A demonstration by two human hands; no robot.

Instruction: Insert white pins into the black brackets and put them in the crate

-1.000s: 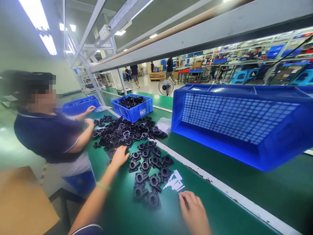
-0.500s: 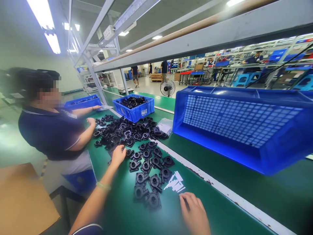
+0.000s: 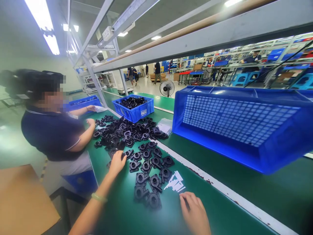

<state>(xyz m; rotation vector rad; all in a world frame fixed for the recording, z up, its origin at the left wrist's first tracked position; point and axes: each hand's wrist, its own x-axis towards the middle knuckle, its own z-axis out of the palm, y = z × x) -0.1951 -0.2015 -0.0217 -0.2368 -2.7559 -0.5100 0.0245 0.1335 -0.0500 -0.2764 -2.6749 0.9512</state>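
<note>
Left hand (image 3: 117, 162): reaching over the green counter (image 3: 122, 209), fingers curled onto a black plastic housing (image 3: 128, 153) at the near edge of the loose pile (image 3: 122, 130); grip closing on it.
Right hand (image 3: 195, 213): flat on the counter, grip loosely closed, empty, just below the white strips (image 3: 175, 183).
Sorted housings (image 3: 149, 176): rows between both hands.
Co-worker (image 3: 52, 130): left of the pile.
Blue crate (image 3: 133, 107): behind the pile.

Black plastic housings (image 3: 149, 166) in rows on green mat; white strips (image 3: 175, 184) alongside.

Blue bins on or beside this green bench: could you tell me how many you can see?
3: a large tilted bin on the right, a small crate of black parts mid-bench, another bin by the co-worker. More may be hidden.
</note>
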